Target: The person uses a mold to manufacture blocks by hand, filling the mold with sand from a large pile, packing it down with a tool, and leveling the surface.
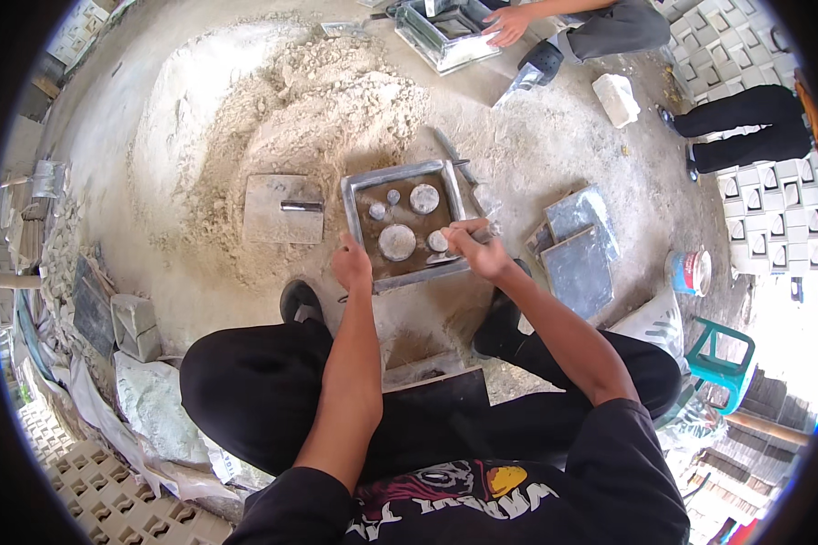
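A square metal mould frame (pixel 351 213) lies on the ground in front of me, filled with brown sandy material (pixel 409 222). Several round pale discs of different sizes sit in it, among them a large disc (pixel 397 242) and another disc (pixel 423 199). My left hand (pixel 353 264) is closed at the frame's left side, near its front corner, fingers partly hidden. My right hand (pixel 482 251) grips a small trowel (pixel 443 259), its blade low inside the front right corner beside a small disc (pixel 438 241).
A board (pixel 268 211) with a metal tool on it lies left, before a heap of sandy powder (pixel 327 100). Dark plates (pixel 579 272) lie right, near a bucket (pixel 689 272) and a green stool (pixel 721 363). Another person's hand (pixel 509 24) rests by a second frame (pixel 445 54).
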The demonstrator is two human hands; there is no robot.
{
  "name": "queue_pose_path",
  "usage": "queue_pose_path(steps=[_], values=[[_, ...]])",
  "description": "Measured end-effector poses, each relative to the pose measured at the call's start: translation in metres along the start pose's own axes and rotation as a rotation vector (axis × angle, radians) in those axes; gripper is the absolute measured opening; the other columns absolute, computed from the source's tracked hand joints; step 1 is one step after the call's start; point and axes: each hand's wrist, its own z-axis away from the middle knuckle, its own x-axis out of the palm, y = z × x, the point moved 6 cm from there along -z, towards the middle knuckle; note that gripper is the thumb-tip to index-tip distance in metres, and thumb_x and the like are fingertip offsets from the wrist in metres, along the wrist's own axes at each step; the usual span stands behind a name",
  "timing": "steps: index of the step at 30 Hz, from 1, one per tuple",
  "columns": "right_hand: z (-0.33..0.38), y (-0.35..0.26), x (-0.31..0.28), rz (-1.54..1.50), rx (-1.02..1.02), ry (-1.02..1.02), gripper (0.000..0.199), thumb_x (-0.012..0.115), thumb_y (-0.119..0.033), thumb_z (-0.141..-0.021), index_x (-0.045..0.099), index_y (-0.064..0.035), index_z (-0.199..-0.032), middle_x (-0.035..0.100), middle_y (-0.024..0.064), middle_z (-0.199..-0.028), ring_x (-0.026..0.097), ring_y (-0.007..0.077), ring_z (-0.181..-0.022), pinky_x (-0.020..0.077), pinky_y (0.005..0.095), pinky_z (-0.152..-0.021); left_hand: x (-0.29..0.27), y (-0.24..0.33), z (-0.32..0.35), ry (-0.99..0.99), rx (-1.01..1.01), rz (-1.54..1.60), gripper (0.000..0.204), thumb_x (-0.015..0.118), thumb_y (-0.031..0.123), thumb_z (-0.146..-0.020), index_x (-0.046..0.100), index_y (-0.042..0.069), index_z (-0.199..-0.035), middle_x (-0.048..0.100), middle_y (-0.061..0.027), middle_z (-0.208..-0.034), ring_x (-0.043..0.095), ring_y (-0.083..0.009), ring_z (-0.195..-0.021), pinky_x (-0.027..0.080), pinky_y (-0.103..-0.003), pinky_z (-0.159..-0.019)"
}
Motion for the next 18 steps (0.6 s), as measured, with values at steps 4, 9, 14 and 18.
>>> queue_pose_path(steps=[4,9,14,18], values=[[0.014,0.013,-0.009,0.051,-0.186,0.007,0.037,0.052,-0.016,-0.093,0.047,-0.0041,-0.058,0.040,-0.0053,-0.056,0.035,0.0046,-0.055,0.0313,0.0261,-0.050,0.001,-0.010,0.004,0.013,-0.005,-0.030,0.068,0.034,0.052,-0.091,0.068,-0.007,-0.083,0.064,-0.0291,-0.085,0.061,-0.0448,-0.086,0.044,-0.052,-0.078],[0.003,-0.013,-0.005,0.005,-0.101,0.165,0.040,0.054,-0.018,-0.093,0.044,-0.0059,-0.056,0.038,-0.0051,-0.053,0.035,0.0046,-0.054,0.0316,0.0262,-0.050,-0.004,-0.001,-0.004,0.056,-0.004,-0.012,0.068,0.035,0.052,-0.091,0.068,-0.007,-0.084,0.064,-0.0290,-0.083,0.061,-0.0450,-0.084,0.044,-0.051,-0.078],[-0.002,0.005,0.019,0.154,-0.139,0.121,0.036,0.060,-0.020,-0.091,0.051,0.0025,-0.064,0.046,-0.0011,-0.053,0.042,0.0067,-0.055,0.0378,0.0293,-0.051,0.008,0.004,0.000,-0.033,0.026,0.031,0.067,0.034,0.050,-0.092,0.068,-0.007,-0.082,0.064,-0.0281,-0.081,0.061,-0.0449,-0.082,0.044,-0.052,-0.078],[0.009,-0.057,0.060,0.308,-0.240,0.006,0.022,0.061,-0.014,-0.089,0.060,0.0040,-0.077,0.054,0.0132,-0.063,0.053,0.0144,-0.059,0.0428,0.0293,-0.058,0.007,-0.008,-0.011,0.022,0.063,-0.014,0.069,0.035,0.053,-0.091,0.065,-0.008,-0.078,0.063,-0.0288,-0.078,0.061,-0.0437,-0.080,0.043,-0.051,-0.074]])
